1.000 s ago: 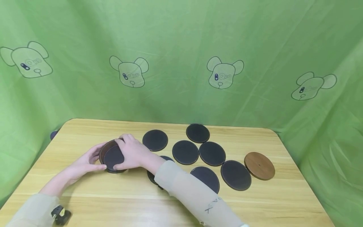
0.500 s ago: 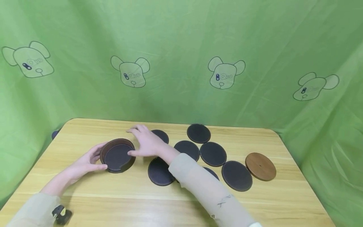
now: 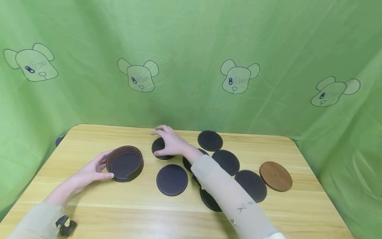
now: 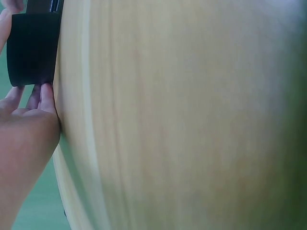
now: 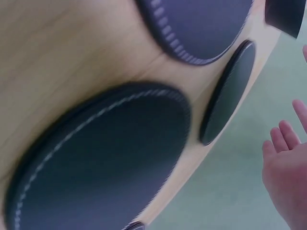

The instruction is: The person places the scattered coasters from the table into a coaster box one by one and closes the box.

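Note:
A round brown coaster holder [image 3: 138,171] with a notch in its front wall stands at the left of the table, a dark coaster [image 3: 126,164] lying inside. Curled round its left side, my left hand [image 3: 93,171] holds it, thumb at the front; the left wrist view has the fingers at its dark wall [image 4: 33,50]. My right hand [image 3: 172,143] reaches over a black round coaster [image 3: 158,145] near the back edge, thumb and fingers spread to either side. The right wrist view shows this hand [image 5: 288,177] with fingers extended, nothing in its grasp.
Several black stitched coasters lie flat, among them one at front centre [image 3: 172,180], one at the back [image 3: 210,140] and one at right [image 3: 251,186]. A brown disc [image 3: 276,176] lies far right. Green cloth [image 3: 191,99] hangs behind the table [image 3: 119,209].
My right hand has left the holder and moved right and back, over the rear coaster. The coaster in the holder is now uncovered. My left hand stays at the holder.

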`<action>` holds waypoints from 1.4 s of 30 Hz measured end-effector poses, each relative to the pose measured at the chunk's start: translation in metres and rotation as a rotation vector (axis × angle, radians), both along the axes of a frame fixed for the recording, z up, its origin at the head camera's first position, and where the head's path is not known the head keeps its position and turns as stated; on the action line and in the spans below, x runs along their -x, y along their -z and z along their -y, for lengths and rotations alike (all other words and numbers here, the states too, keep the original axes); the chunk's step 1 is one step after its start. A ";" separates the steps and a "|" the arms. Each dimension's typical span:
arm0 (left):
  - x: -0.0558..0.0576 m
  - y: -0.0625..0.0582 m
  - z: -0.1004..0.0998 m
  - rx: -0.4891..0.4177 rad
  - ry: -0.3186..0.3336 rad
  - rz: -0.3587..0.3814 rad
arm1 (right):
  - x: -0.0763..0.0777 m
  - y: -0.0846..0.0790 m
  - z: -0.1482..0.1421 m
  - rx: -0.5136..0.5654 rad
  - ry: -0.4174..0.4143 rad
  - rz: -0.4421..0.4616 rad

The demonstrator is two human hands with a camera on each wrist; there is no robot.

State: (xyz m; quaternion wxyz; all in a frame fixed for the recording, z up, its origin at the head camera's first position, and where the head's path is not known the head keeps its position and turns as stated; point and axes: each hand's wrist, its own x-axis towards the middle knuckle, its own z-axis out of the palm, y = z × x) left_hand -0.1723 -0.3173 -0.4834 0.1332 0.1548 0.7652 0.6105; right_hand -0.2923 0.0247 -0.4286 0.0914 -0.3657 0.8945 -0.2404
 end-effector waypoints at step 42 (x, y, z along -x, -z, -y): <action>0.000 0.000 -0.001 0.010 -0.010 -0.004 | 0.009 0.028 -0.019 -0.217 0.022 -0.029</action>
